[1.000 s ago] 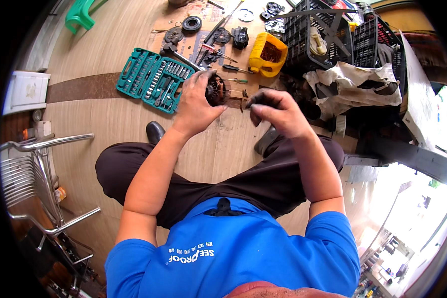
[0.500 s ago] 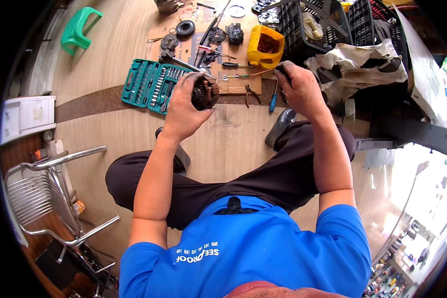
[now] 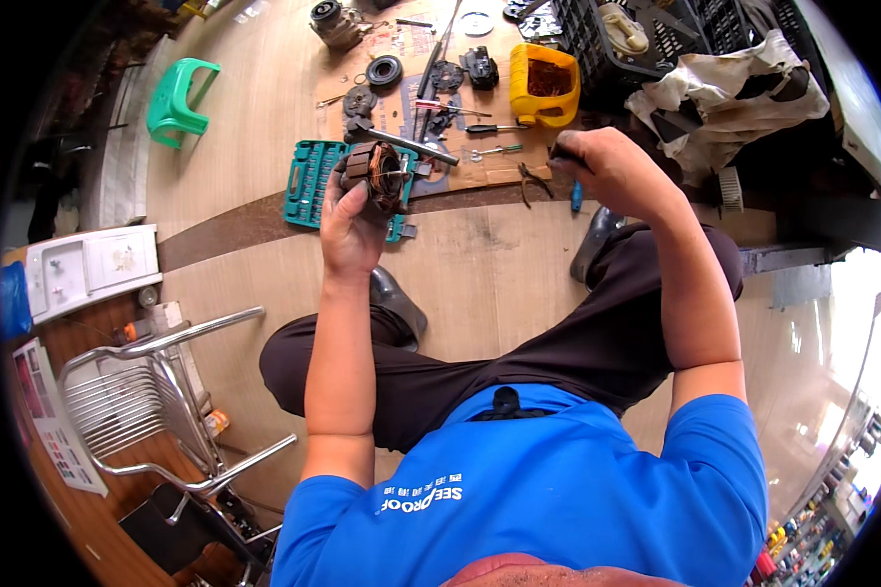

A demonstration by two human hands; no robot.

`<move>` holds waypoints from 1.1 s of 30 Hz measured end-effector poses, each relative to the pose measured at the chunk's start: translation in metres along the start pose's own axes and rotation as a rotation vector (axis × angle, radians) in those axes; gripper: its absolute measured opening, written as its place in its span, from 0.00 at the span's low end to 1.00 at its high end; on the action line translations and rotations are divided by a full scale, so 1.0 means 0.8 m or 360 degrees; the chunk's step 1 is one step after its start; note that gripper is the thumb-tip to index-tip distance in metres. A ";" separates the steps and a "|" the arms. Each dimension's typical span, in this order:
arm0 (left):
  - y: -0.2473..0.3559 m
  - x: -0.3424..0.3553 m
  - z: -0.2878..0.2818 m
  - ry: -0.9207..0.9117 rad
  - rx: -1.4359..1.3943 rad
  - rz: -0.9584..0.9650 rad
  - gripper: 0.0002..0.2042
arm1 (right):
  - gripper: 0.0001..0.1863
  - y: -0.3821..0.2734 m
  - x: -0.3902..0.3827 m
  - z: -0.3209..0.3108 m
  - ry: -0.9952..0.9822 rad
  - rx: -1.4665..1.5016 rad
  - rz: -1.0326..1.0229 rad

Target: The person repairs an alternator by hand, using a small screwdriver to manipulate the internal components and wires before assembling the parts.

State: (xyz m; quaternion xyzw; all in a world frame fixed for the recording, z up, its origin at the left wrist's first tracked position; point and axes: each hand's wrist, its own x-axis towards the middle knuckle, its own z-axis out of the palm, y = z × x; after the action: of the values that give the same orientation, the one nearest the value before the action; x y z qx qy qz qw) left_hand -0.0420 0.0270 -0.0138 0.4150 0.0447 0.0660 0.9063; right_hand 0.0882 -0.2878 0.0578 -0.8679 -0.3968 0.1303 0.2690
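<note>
My left hand (image 3: 350, 230) grips a copper-wound motor stator (image 3: 370, 164), thumb in front and fingers behind. Its dark outer blocks and copper windings show, tilted toward the right. Over to the right, raised above the floor, my right hand (image 3: 617, 171) is closed with the fingertips bunched together. What they pinch, if anything, I cannot make out. Below the stator lies a teal socket-set case (image 3: 308, 188), partly covered by it and my left hand. Near my right hand lie pliers (image 3: 532, 184) and a blue-handled screwdriver (image 3: 577, 197).
A cardboard sheet (image 3: 485, 176) holds a hammer (image 3: 401, 142), a black-handled screwdriver (image 3: 494, 128) and dark round parts. A cut yellow jug (image 3: 544, 112) contains copper-coloured wire. Black crates (image 3: 597, 73) stand far right, a green stool (image 3: 181, 103) far left, a metal chair (image 3: 127, 411) at left.
The view has shifted, moving the scene rightward. The stator has turned, its outer side now showing. A thin orange strand seen at my right fingertips before is no longer visible.
</note>
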 end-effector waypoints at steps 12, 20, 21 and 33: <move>-0.009 0.007 -0.013 0.0392 -0.0183 -0.0146 0.26 | 0.13 -0.038 -0.013 0.028 -0.0468 0.0294 -0.0323; -0.006 0.015 -0.040 0.0633 0.0284 0.0165 0.19 | 0.12 -0.041 -0.018 0.034 -0.0373 0.0348 -0.0344; -0.004 0.014 -0.043 0.0633 0.0343 0.0217 0.19 | 0.10 -0.037 -0.018 0.029 -0.0351 0.0134 -0.0256; -0.028 0.003 0.018 0.0491 0.0516 0.0382 0.14 | 0.14 -0.044 -0.003 0.055 0.0723 -0.0057 -0.0119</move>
State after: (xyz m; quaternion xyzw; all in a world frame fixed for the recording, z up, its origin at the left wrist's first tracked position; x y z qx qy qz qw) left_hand -0.0357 0.0024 -0.0218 0.5422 0.1430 0.2278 0.7960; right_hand 0.0458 -0.2543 0.0416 -0.8643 -0.3601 -0.0856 0.3407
